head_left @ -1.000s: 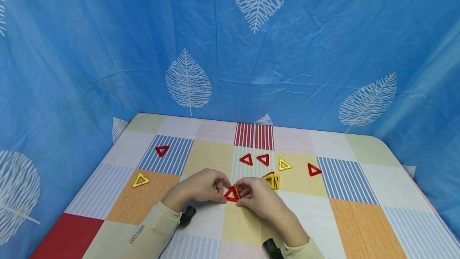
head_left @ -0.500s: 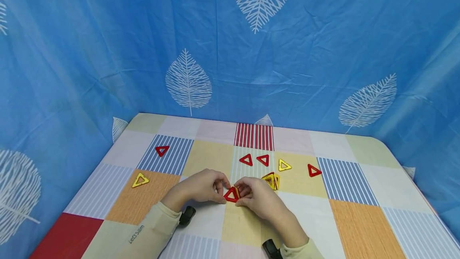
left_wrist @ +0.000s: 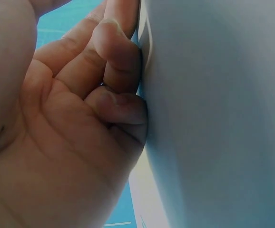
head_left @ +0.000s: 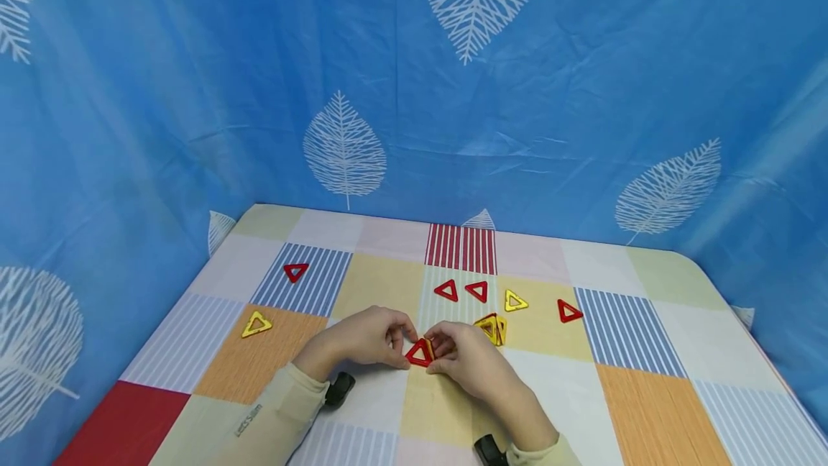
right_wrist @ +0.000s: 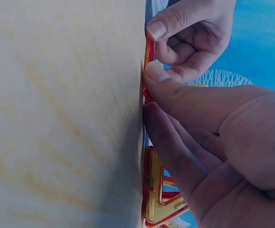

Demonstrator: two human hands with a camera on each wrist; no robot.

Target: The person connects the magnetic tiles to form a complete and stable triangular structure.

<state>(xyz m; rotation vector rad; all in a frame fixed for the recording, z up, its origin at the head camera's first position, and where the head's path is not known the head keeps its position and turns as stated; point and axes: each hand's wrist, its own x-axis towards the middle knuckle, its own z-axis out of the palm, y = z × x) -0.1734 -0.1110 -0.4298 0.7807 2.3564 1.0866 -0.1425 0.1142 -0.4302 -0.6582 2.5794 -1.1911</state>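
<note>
A red triangle (head_left: 420,353) lies on the cloth between the two hands, with a bit of yellow along its right side in the head view. My left hand (head_left: 369,336) grips its left side between thumb and forefinger; the other fingers are curled in the left wrist view. My right hand (head_left: 471,359) pinches its right side with thumb and fingertips. Seen edge-on in the right wrist view, the red piece (right_wrist: 150,50) is low against the table. Just beyond my right hand, yellow and red triangles (head_left: 489,329) stand or lean together in a cluster.
Beyond the hands lie two red triangles (head_left: 446,290) (head_left: 477,291), a yellow triangle (head_left: 515,300) and, further right, a red triangle (head_left: 569,311). On the left are a red triangle (head_left: 295,272) and a yellow triangle (head_left: 256,324). A blue curtain (head_left: 401,78) hangs behind the patchwork cloth (head_left: 362,410).
The head view has shifted slightly. Both hands keep their grip on the red triangle, with no clear movement of the pieces.
</note>
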